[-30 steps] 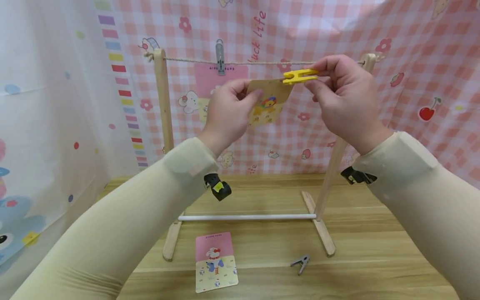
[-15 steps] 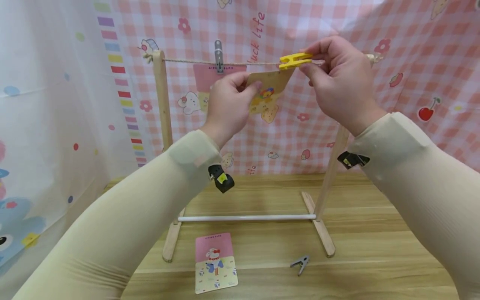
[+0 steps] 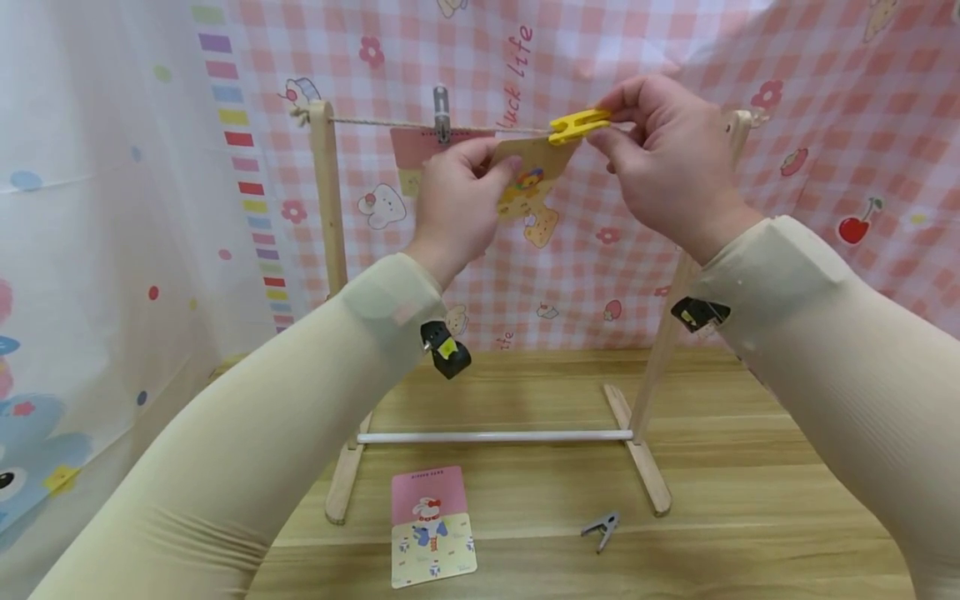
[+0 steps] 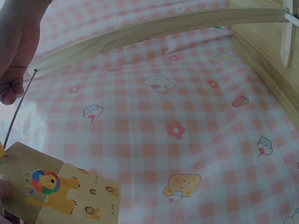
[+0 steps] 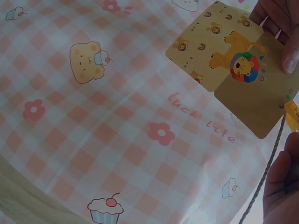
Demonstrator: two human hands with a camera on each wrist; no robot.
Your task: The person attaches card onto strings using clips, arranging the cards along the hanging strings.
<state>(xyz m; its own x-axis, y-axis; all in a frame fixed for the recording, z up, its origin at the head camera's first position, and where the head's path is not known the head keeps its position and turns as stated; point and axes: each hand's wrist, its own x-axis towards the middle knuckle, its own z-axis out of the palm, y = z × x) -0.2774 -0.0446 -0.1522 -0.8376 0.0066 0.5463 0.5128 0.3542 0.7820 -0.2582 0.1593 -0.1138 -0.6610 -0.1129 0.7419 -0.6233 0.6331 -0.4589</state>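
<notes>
In the head view my left hand (image 3: 459, 204) pinches a tan card with a lion picture (image 3: 540, 162), thumb on its front. The card's top edge is up at the twine line (image 3: 375, 122). My right hand (image 3: 671, 167) pinches the handle end of a yellow clothespin (image 3: 577, 127) between thumb and fingers. The clothespin's mouth meets the twine and the card's upper right corner; whether it bites both, I cannot tell. In the right wrist view the lion card (image 5: 243, 107) shows beside the clothespin (image 5: 293, 115), which is partly cut off.
A grey clothespin (image 3: 442, 117) holds a pink card (image 3: 411, 154) on the twine, partly behind my left hand. Wooden posts (image 3: 327, 200) and a white crossbar (image 3: 495, 436) form the rack. Another pink-and-yellow card (image 3: 432, 525) and a grey clothespin (image 3: 602, 529) lie on the table (image 3: 525, 567).
My right hand has moved up and to the left, bringing the yellow clothespin onto the twine at the card's corner. My left hand has raised the lion card slightly.
</notes>
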